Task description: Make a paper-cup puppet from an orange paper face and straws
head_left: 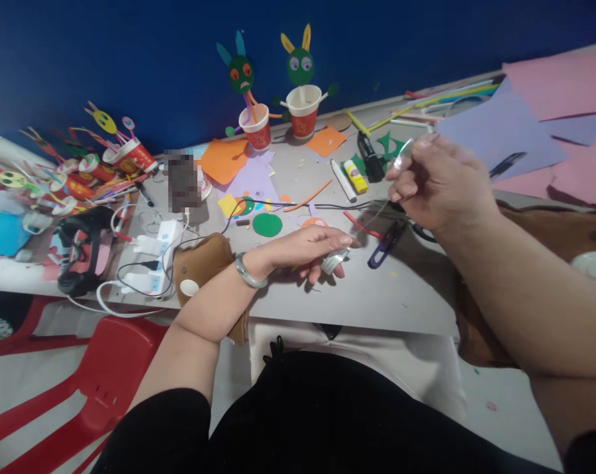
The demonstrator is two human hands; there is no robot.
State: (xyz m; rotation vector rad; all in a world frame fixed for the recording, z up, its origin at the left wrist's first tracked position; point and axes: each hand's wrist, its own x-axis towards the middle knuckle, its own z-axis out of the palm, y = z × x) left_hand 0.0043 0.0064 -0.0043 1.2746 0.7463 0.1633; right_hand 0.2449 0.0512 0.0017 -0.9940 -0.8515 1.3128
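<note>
My left hand (317,251), with a pale bangle on the wrist, is closed over the table around a small shiny piece with a printed white label (334,262); its full shape is hidden by the fingers. My right hand (440,178) is raised to the right and pinches a clear, glossy strip (404,155). A thin transparent line runs between the two hands. Below them lie a purple thread snipper (382,245) and a red stick (363,224). Left of my left hand is a green paper circle (267,225).
Two paper cups (305,122) with green paper-head figures stand at the back. A yellow glue stick (355,176), white marker (344,181) and orange paper (223,160) lie before them. A power strip (165,253) with cables is left; coloured sheets (505,131) cover the right.
</note>
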